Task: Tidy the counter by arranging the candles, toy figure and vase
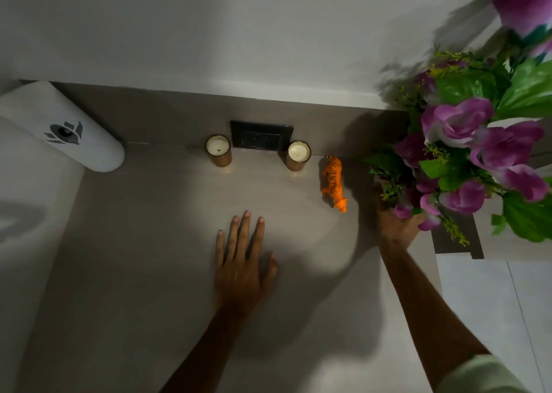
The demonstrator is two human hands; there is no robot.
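Two candles standing upright at the back of the worktop, one on each side of a dark wall plate. Well spaced, looking already in place. Orange toy tiger just right of the right candle, a little apart from it, pointing toward the front edge.

Left hand flat on the worktop, fingers spread, holding nothing, resting near the middle in front of the candles.

Right hand reaching under the purple flowers at the right end of the worktop. Vase itself hidden by leaves and blooms. Fingers tucked in under there, so can't tell if wrapped around the vase or only touching it.

Probably the vase step now: getting the flowers moved or set straight near the tiger. Flowers a bit blurry, so maybe in motion.

Next move likely needs a firm hold low on the vase, kept upright so the tall, top-heavy bunch does not tip. Also needs care not to bump the small tiger sitting close by. White roll-shaped thing at far left, out of the way.
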